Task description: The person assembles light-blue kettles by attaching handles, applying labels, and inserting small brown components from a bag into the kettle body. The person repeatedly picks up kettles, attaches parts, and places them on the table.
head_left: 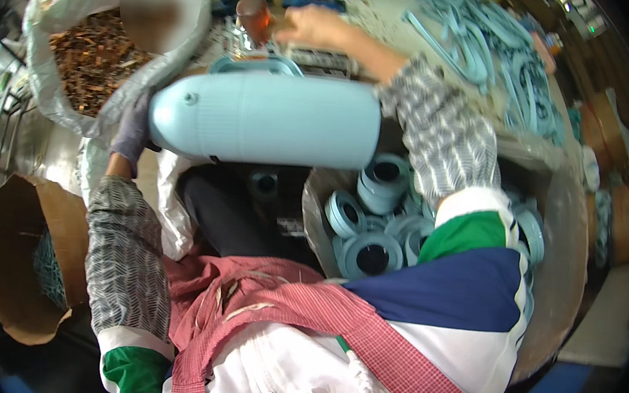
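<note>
Here, left hand (133, 133) grip round blue cylinder (265, 119), right hand (312, 27) w/ brown hammer (253, 17).

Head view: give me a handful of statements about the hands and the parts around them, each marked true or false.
1. The left hand is at the rounded end of the pale blue cylinder. True.
2. The pale blue cylinder stands upright. False: it lies on its side across the person's lap.
3. The right hand reaches forward, close to a copper-coloured mallet head. True; whether it grips the tool cannot be told.
4. The sack at upper left holds blue rings. False: it holds brownish metal bits.
5. The bin under the right forearm holds round pale blue parts. True.
</note>
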`<action>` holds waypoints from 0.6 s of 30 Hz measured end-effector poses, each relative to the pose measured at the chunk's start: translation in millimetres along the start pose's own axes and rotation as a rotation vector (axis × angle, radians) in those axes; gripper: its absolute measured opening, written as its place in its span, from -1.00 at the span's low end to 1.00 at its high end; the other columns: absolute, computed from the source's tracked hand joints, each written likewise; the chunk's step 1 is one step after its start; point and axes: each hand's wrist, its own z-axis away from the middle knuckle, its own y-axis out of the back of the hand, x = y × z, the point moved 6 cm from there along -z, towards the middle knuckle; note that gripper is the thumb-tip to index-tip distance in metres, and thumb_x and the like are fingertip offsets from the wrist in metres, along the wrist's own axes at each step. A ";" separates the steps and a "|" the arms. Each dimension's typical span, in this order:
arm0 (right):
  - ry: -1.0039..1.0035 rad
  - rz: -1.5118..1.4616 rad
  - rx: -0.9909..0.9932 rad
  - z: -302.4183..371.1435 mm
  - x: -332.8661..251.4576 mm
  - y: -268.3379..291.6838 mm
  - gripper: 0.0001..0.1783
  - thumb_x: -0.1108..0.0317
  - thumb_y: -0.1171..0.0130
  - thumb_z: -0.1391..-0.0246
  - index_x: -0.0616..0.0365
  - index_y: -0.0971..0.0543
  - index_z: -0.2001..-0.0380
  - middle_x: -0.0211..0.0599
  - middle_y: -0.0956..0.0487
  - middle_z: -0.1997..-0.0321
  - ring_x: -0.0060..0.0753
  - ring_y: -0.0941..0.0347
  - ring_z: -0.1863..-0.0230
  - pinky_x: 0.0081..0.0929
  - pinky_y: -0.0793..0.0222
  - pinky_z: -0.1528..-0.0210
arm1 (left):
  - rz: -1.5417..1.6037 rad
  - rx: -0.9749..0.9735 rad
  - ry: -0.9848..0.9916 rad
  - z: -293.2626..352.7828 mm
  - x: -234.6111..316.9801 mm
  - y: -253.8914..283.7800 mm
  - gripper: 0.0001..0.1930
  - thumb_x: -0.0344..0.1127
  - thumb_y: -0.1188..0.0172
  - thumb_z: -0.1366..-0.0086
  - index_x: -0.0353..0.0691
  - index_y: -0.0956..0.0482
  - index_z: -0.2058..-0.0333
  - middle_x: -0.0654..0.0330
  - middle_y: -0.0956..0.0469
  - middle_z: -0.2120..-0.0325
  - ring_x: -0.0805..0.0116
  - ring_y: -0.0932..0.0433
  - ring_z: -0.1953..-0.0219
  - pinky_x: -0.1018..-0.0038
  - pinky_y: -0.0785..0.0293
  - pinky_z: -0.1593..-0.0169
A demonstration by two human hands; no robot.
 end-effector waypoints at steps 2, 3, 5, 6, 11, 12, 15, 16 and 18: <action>0.040 0.199 0.363 3.5 38.6 12.6 -0.60 0.01 -0.12 0.06 0.17 -0.60 0.44 -0.15 -0.59 0.49 -0.19 -0.52 0.47 -0.32 -0.44 0.36 | -0.019 0.056 0.095 32.9 -1.0 -2.7 -0.43 0.07 0.10 -0.27 -0.23 -0.29 -0.10 0.11 -0.48 0.14 0.27 -0.46 0.10 0.38 -0.41 0.09; -0.111 0.234 0.434 8.4 96.0 5.2 -0.71 0.12 -0.09 -0.01 0.12 -0.57 0.42 -0.16 -0.58 0.52 -0.23 -0.51 0.51 -0.38 -0.40 0.44 | 0.008 0.037 0.077 27.6 -2.7 -6.8 -0.42 0.08 0.09 -0.26 -0.22 -0.30 -0.11 0.12 -0.46 0.12 0.27 -0.46 0.12 0.37 -0.42 0.21; -0.442 -0.615 0.404 109.3 55.2 55.0 -0.28 0.07 -0.14 0.06 -0.03 -0.22 -0.19 0.09 -0.47 0.08 -0.13 -0.51 0.22 -0.23 -0.41 0.17 | 0.085 0.112 0.015 44.8 -29.5 34.0 -0.40 0.11 0.07 -0.24 -0.18 -0.31 -0.12 0.12 -0.42 0.07 0.28 -0.47 0.16 0.36 -0.43 0.47; -0.171 -0.228 0.738 158.1 57.4 57.0 -0.76 0.17 -0.05 -0.06 0.11 -0.53 0.43 -0.18 -0.55 0.56 -0.28 -0.49 0.52 -0.42 -0.36 0.47 | 0.101 0.091 -0.023 46.9 -33.7 35.9 -0.39 0.12 0.06 -0.23 -0.17 -0.31 -0.12 0.13 -0.40 0.05 0.28 -0.48 0.19 0.36 -0.43 0.59; -0.291 -0.332 -0.126 261.6 61.8 -172.7 -0.76 0.28 -0.21 0.10 0.08 -0.45 0.34 -0.24 -0.52 0.39 -0.18 -0.45 0.34 -0.31 -0.33 0.25 | 0.424 0.098 0.209 76.3 -136.2 112.0 -0.43 0.14 0.03 -0.23 -0.19 -0.39 -0.03 0.15 -0.52 0.20 0.27 -0.54 0.33 0.27 -0.45 0.46; -0.266 -0.024 -0.139 292.8 68.0 -223.2 -0.68 0.30 -0.21 0.13 0.05 -0.42 0.25 -0.24 -0.52 0.34 -0.13 -0.46 0.31 -0.25 -0.33 0.20 | 0.545 0.129 0.163 91.9 -137.1 110.5 -0.48 0.08 0.06 -0.27 -0.21 -0.39 -0.02 0.15 -0.51 0.17 0.27 -0.53 0.28 0.28 -0.46 0.32; -0.239 0.243 -0.190 317.6 78.7 -273.3 -0.49 0.36 -0.21 0.18 -0.03 -0.35 0.07 -0.22 -0.52 0.24 -0.04 -0.45 0.23 -0.14 -0.32 0.13 | 0.582 0.116 0.125 151.4 -141.8 132.8 -0.46 0.07 0.11 -0.30 -0.26 -0.33 -0.05 0.10 -0.46 0.07 0.21 -0.45 0.07 0.32 -0.37 0.03; -0.248 0.227 -0.212 314.7 80.6 -275.9 -0.45 0.37 -0.21 0.19 -0.04 -0.33 0.03 -0.21 -0.51 0.22 -0.03 -0.45 0.22 -0.12 -0.32 0.11 | 0.657 0.141 0.130 170.7 -139.7 133.6 -0.45 0.08 0.12 -0.30 -0.26 -0.32 -0.06 0.09 -0.45 0.06 0.19 -0.44 0.05 0.32 -0.36 0.01; -0.304 0.136 -0.223 291.8 58.6 -245.6 -0.43 0.39 -0.19 0.18 -0.02 -0.32 0.01 -0.19 -0.50 0.20 -0.03 -0.43 0.16 -0.14 -0.32 0.11 | 0.807 0.217 0.122 209.0 -137.9 143.4 -0.42 0.10 0.14 -0.30 -0.27 -0.30 -0.08 0.07 -0.43 0.03 0.16 -0.43 0.03 0.30 -0.34 -0.04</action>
